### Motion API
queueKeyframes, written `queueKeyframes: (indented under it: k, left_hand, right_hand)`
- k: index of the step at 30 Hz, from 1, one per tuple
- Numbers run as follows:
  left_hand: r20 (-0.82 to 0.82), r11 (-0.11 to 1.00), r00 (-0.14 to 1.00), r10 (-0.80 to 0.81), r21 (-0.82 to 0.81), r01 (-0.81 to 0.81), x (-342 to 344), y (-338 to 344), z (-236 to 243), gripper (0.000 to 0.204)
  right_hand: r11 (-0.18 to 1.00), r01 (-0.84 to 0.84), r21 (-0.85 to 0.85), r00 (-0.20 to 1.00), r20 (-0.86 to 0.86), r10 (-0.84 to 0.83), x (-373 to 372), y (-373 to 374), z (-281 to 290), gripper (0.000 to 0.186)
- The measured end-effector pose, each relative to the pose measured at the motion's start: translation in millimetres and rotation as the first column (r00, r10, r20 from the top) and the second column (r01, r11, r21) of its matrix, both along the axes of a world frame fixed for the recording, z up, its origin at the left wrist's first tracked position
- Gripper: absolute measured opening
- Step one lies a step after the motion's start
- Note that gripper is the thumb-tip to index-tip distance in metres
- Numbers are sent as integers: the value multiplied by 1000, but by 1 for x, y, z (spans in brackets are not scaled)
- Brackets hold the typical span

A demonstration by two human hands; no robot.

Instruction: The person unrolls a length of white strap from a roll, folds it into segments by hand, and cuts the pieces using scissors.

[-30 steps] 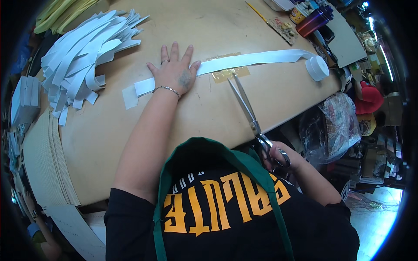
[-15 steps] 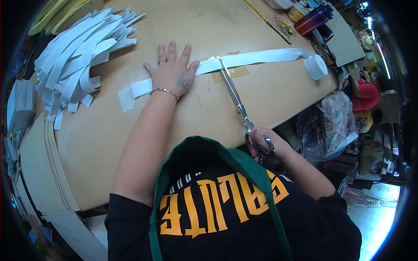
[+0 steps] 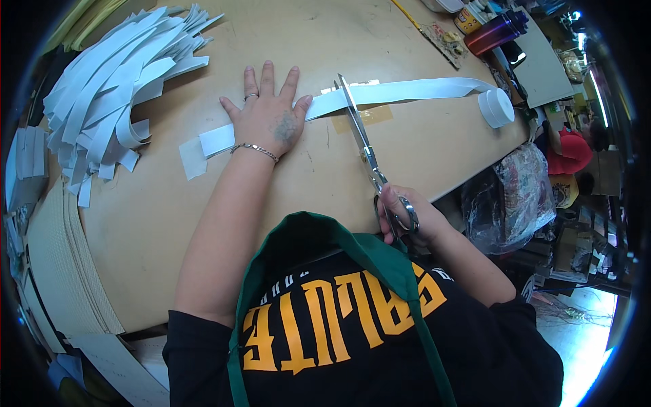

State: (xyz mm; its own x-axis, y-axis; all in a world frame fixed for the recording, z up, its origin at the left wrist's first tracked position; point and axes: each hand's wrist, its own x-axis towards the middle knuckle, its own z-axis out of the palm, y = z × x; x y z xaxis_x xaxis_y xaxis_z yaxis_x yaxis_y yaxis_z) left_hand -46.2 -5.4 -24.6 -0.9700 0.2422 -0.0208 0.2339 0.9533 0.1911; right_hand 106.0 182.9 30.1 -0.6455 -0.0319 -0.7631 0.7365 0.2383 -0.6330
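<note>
Lying across the brown tape, 1 white strip might slip and get cut crooked, I think, if the flat, spread left hand pushes too lightly while the right hand grips the scissors.

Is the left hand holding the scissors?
No, the right hand holds the scissors, while the left hand lies spread on the white strip.

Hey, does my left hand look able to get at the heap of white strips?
Probably yes: your left hand lies flat, gripping nothing, and only tabletop shows between it and the heap of white strips. It would have to lift off the long white strip.
</note>
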Motion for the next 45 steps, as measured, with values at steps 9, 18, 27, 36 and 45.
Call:
queueKeyframes:
  k: [9,18,27,36,45]
  left_hand:
    - [-38,1000,999,-12,-9,12,-1,-1,-4,53]
    - [-75,1000,997,-25,-5,25,-1,-1,-4,53]
    - [-54,999,998,-33,-23,32,-2,1,3,53]
    - [17,999,999,-32,-37,32,-1,7,7,56]
    - [21,994,1000,7,-109,-4,1,2,6,56]
  right_hand:
    - [998,25,49,1000,-14,-24,0,-7,1,59]
    - [997,-18,75,999,43,14,-4,-4,2,45]
    - [860,-169,-482,953,-303,17,3,74,24,48]
    - [626,67,777,830,-392,397,-190,123,27,43]
    - [652,237,720,-16,-668,744,-191,83,-11,25]
